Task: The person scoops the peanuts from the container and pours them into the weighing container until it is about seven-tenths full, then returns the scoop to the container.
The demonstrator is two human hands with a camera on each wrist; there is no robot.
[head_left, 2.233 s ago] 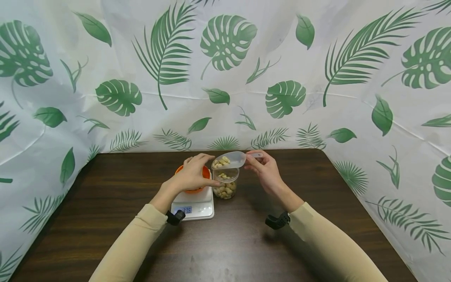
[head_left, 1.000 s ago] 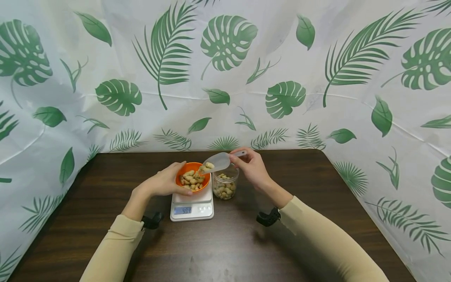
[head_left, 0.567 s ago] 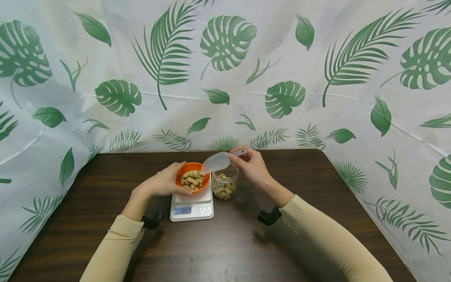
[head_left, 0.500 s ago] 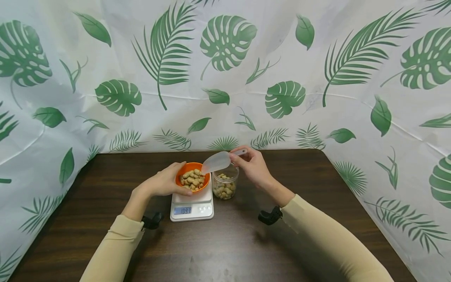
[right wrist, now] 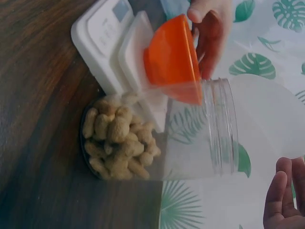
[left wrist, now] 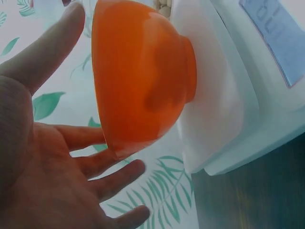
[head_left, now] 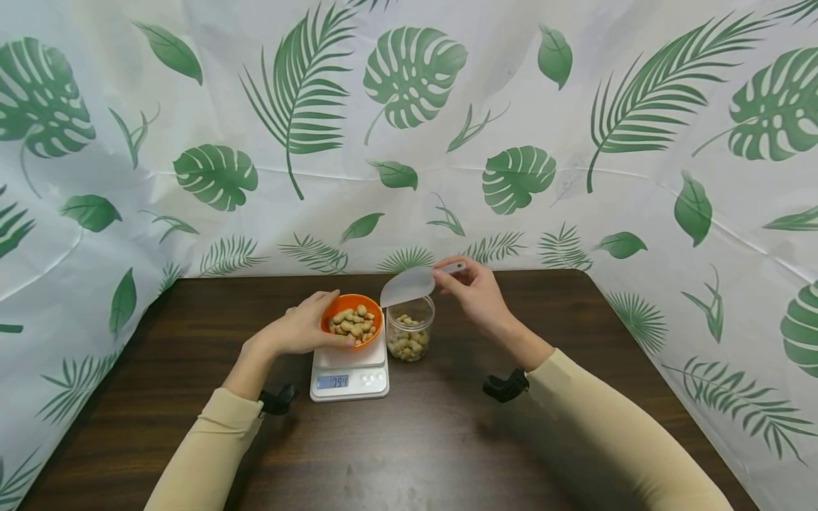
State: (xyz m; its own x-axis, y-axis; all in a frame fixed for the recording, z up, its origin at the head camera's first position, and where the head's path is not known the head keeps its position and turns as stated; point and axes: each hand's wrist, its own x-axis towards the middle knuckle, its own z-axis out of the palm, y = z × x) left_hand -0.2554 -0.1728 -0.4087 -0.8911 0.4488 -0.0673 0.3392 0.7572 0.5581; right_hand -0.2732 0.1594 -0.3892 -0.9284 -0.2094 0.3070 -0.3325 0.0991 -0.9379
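Observation:
An orange bowl (head_left: 377, 314) of unshelled peanuts (head_left: 355, 321) stands on a white digital scale (head_left: 350, 384). My left hand (head_left: 295, 328) holds the bowl by its left side, thumb near the front and index finger at the back; in the left wrist view the ring and little fingers stick out loosely below it. My right hand (head_left: 476, 294) pinches the handle of a translucent plastic scoop (head_left: 409, 286), seen from its back and tilted toward the bowl. The scoop hangs above a clear jar (head_left: 410, 333), part-filled with peanuts, beside the scale.
Everything stands near the back of a dark wooden table (head_left: 409, 447). A white sheet with green leaf prints (head_left: 409, 177) hangs behind and at both sides. The scale's display (head_left: 333, 382) is lit and shows digits.
Peanuts have slid from the scoop into the bowl, and the scale's reading has risen. Then the scoop moved right and up, away from the bowl. My left hand has come round the bowl.

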